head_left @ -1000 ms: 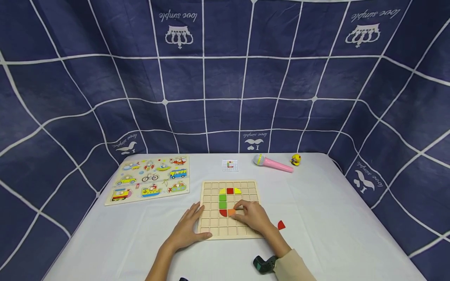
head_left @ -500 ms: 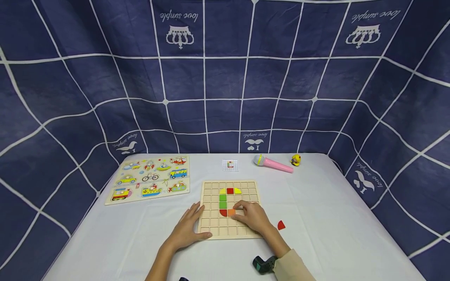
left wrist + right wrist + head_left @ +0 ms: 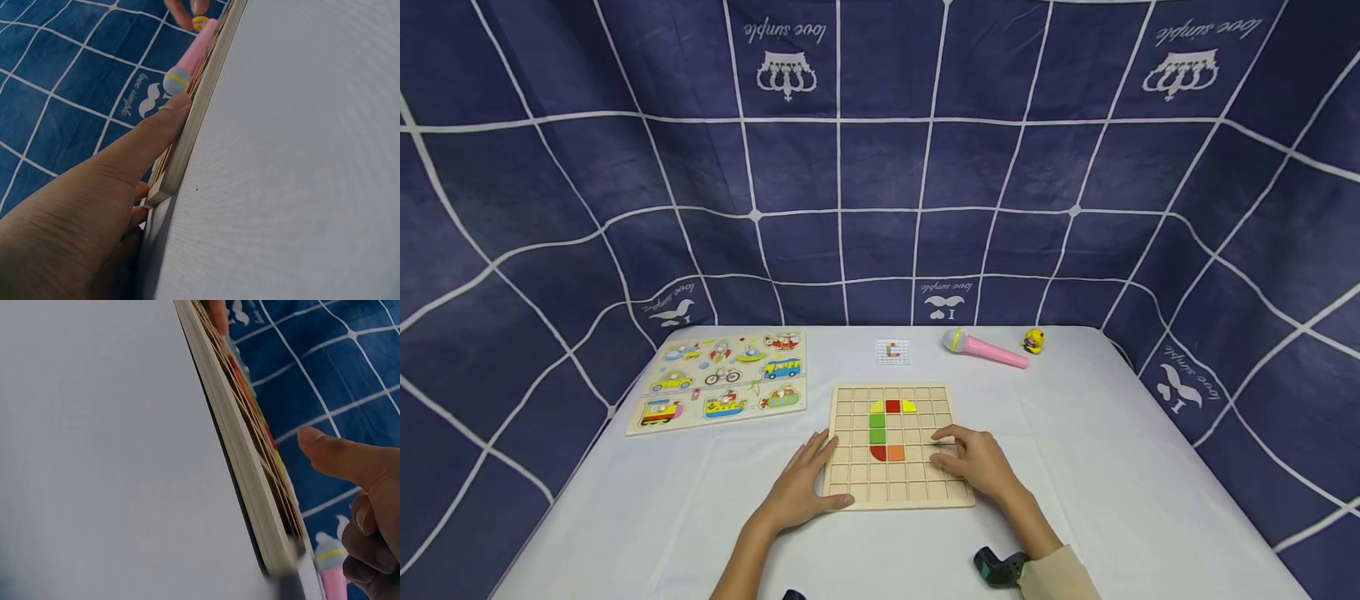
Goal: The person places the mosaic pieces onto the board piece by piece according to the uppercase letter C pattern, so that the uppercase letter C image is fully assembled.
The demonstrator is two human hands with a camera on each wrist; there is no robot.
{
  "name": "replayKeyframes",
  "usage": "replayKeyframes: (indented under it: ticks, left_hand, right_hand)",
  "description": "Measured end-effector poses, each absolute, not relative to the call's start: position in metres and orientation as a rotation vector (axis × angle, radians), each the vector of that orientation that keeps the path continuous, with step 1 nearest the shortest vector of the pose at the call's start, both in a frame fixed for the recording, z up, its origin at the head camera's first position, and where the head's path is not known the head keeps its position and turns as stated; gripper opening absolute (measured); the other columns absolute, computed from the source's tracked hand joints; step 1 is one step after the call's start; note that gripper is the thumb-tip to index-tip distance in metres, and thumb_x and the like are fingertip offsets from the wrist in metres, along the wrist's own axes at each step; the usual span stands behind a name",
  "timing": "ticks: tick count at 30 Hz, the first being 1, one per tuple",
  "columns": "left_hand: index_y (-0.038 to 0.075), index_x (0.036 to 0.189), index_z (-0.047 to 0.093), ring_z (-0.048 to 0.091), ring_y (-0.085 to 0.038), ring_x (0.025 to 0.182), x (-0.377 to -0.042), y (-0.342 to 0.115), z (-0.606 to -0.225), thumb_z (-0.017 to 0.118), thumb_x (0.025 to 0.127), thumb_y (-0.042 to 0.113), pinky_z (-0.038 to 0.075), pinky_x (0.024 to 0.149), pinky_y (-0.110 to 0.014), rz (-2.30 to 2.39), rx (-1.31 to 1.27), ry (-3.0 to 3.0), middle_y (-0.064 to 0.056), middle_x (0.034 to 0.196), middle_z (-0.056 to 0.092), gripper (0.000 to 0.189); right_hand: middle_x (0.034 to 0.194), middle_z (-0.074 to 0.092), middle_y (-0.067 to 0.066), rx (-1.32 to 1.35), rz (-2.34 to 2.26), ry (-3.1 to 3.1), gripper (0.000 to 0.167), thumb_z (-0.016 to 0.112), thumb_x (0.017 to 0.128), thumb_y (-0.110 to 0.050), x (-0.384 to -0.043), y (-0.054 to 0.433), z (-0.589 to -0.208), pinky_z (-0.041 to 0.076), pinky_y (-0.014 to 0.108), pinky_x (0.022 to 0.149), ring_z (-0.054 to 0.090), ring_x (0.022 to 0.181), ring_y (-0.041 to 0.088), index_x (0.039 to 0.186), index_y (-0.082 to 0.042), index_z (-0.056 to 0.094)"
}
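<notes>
A square wooden grid board [image 3: 925, 487] lies on the white table. Tiles form a C on it: a yellow quarter-round tile [image 3: 909, 407], a red square [image 3: 892, 407], green squares [image 3: 877, 428], a red quarter-round tile [image 3: 878, 452] and an orange square [image 3: 897, 452]. My left hand [image 3: 801, 487] rests on the board's near left corner, fingers along the left side, thumb at the front edge. Over the board's right side hovers my right hand [image 3: 973, 460], thumb and index finger apart, nothing seen between them. In the right wrist view its thumb [image 3: 337, 456] points out above the board.
A vehicle-picture puzzle board [image 3: 718, 383] lies at the left. Behind the grid board is a small pattern card [image 3: 892, 352]. A pink toy microphone [image 3: 992, 352] and a yellow figurine [image 3: 1033, 340] lie at the back right. A black wrist device [image 3: 998, 568] sits by the right sleeve.
My right hand has left the orange square in its cell and moved right. The loose red quarter-round tile, seen before to the board's right, is now hidden by the right hand or wrist.
</notes>
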State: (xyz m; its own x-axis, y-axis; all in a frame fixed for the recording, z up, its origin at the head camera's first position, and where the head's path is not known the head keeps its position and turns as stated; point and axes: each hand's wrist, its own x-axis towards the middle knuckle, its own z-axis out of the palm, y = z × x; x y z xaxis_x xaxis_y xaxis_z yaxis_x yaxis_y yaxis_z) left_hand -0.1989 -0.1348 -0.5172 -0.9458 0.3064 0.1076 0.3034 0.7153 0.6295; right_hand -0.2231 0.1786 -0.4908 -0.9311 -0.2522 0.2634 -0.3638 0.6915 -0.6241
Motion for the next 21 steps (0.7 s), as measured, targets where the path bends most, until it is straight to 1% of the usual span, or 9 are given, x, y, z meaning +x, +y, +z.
replayKeyframes:
  ticks: [5,11,16,21]
  left_hand:
    - [0.01,0.143,0.035,0.015,-0.033,0.138,-0.2,-0.134,-0.516,0.073,0.065,0.06,0.015,0.11,-0.048,1.068,0.522,2.893,-0.012,0.15,0.022,0.1]
    - [0.007,0.143,0.035,0.016,-0.034,0.137,-0.2,-0.134,-0.514,0.073,0.065,0.059,0.014,0.111,-0.047,1.066,0.534,2.897,-0.015,0.15,0.023,0.101]
    - [0.009,0.143,0.035,0.015,-0.033,0.138,-0.199,-0.134,-0.514,0.073,0.065,0.059,0.015,0.11,-0.048,1.069,0.516,2.895,-0.013,0.15,0.022,0.1]
    - [0.009,0.143,0.035,0.016,-0.034,0.137,-0.198,-0.134,-0.515,0.074,0.065,0.058,0.017,0.109,-0.051,1.078,0.523,2.899,-0.013,0.15,0.022,0.1]
  right_hand:
    - [0.048,0.034,-0.011,0.444,1.024,-2.779,0.032,0.078,0.072,-0.031,-0.215,0.212,-0.487,0.024,0.018,0.04,0.026,0.043,0.001,0.1,-0.021,0.07]
    - [0.048,0.035,-0.009,0.356,1.02,-2.811,0.033,0.079,0.071,-0.031,-0.205,0.245,-0.485,0.026,0.019,0.039,0.026,0.042,0.003,0.101,-0.022,0.07]
    - [0.049,0.033,-0.009,0.373,1.089,-2.848,0.033,0.079,0.07,-0.032,-0.197,0.264,-0.484,0.025,0.019,0.04,0.025,0.044,0.002,0.1,-0.022,0.071]
    - [0.051,0.029,-0.01,0.41,1.11,-2.928,0.03,0.08,0.071,-0.028,-0.192,0.277,-0.486,0.025,0.018,0.043,0.024,0.046,0.003,0.099,-0.023,0.071]
